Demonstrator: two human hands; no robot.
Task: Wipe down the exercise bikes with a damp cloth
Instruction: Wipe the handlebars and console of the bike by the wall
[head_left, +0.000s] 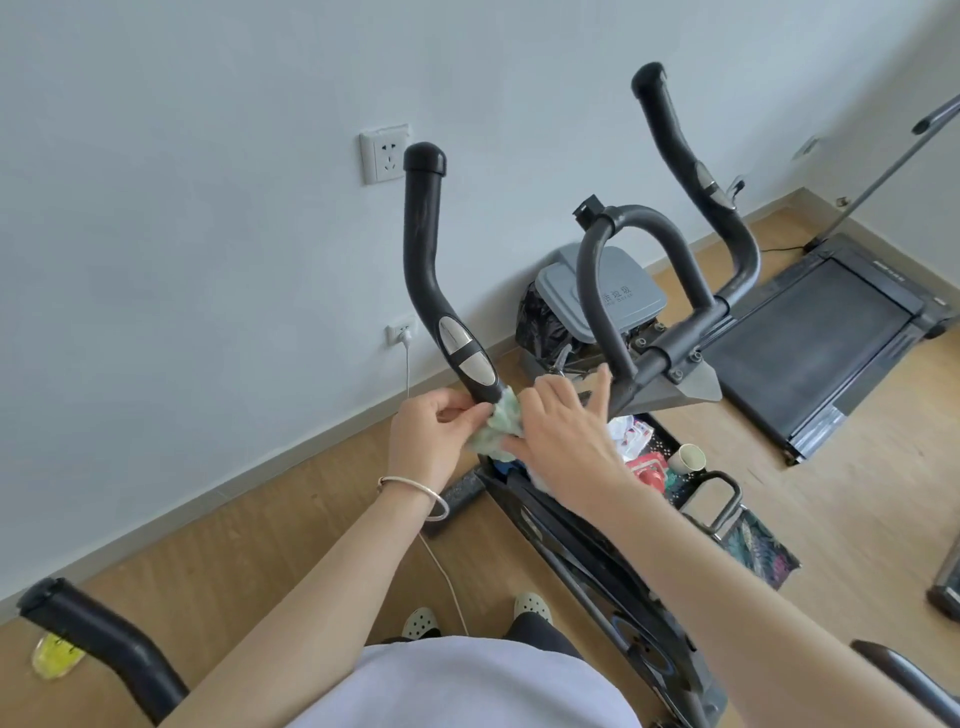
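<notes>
The exercise bike's black left handlebar (423, 244) rises in front of me, with silver pulse sensors low on it. A crumpled pale green cloth (501, 423) is bunched around the bar just below those sensors. My left hand (434, 439) pinches the cloth's left side against the bar. My right hand (558, 423) lies over the cloth's right side, index finger stretched out; its other fingers are hidden under it. The right handlebar (691, 176) and the grey centre loop (634, 249) stand untouched to the right.
A grey-lidded bin (608, 291) sits by the wall behind the bike. A treadmill (826, 332) lies at right. A black basket (670, 467) with packets and a cup is on the floor. Another bike's handle (93, 634) juts in at bottom left. A white cable (441, 571) runs across the floor.
</notes>
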